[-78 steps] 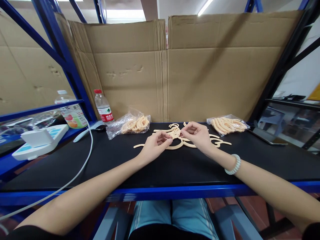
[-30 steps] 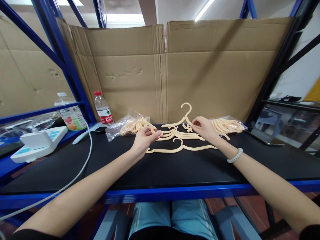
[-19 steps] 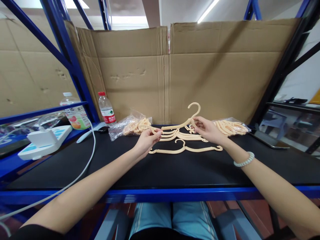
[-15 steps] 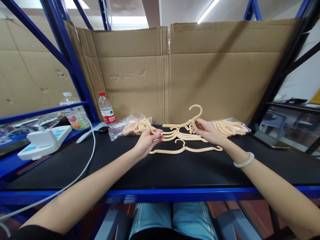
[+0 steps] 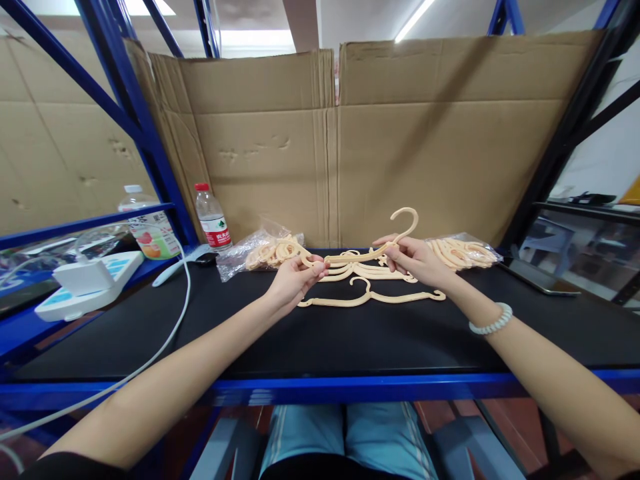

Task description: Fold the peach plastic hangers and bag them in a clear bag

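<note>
Both hands up off the desk (image 5: 350, 333), apart, with one hanger (image 5: 353, 256) spanned between them. Left hand (image 5: 293, 279) pinches the tip of its left arm, thumb over fingers. Right hand (image 5: 417, 261) is closed on the shoulder just under the hook, which curls up free above my knuckles. The hanger sits near level, above the pile (image 5: 363, 272) of loose ones.

Handling, as I judge it: it's a thin piece, so a light pinch at each end is enough. Pulling outward or twisting would bow it. Best held clear of the pile so the hook can't snag another.

Material: cream plastic, matte, slim flat bars, shallow curved arms, round open hook. A lone hanger (image 5: 373, 298) lies flat on the desk nearer me, just apart from the pile. Desk top is dull black with a blue steel edge. Two crinkled clear bags hold the same pieces: left bag (image 5: 260, 252) and right bag (image 5: 463, 250). Corrugated cardboard (image 5: 400, 147) stands behind. Bottle (image 5: 213, 217) with a red cap, far left.
</note>
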`<action>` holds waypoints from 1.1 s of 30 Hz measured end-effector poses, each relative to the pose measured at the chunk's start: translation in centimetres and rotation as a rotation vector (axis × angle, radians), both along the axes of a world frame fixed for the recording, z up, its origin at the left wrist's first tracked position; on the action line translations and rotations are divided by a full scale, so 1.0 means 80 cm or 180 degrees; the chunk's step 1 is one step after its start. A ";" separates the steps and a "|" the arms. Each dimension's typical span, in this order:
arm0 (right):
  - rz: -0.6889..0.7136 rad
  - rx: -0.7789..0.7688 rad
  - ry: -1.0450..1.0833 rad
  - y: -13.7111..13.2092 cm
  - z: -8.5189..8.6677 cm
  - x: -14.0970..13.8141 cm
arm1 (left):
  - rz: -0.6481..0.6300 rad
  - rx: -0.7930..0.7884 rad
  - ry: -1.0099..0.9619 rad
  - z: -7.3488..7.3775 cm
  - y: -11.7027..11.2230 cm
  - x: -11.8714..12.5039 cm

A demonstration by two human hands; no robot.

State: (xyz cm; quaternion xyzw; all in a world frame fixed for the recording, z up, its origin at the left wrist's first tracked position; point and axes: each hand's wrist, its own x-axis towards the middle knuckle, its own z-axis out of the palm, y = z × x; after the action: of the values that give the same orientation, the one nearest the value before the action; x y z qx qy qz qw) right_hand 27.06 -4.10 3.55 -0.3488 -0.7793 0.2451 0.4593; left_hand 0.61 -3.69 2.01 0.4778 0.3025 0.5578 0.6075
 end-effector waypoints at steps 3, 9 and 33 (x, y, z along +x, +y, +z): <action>0.0091 -0.0062 0.0074 -0.004 0.004 -0.001 | 0.0022 -0.0027 -0.0074 0.000 0.001 0.000; 0.0033 0.0111 -0.0081 -0.009 0.007 -0.002 | 0.0036 -0.0136 -0.0120 0.002 0.003 -0.001; -0.0117 0.0976 -0.0479 -0.015 -0.002 -0.010 | -0.1155 -0.0201 0.0214 0.001 -0.003 -0.006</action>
State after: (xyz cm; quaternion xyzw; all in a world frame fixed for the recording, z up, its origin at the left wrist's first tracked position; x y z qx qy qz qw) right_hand 26.28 -5.31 3.43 -0.3062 -0.8332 0.0881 0.4519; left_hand 0.11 -3.97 2.08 0.5236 0.2489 0.4130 0.7024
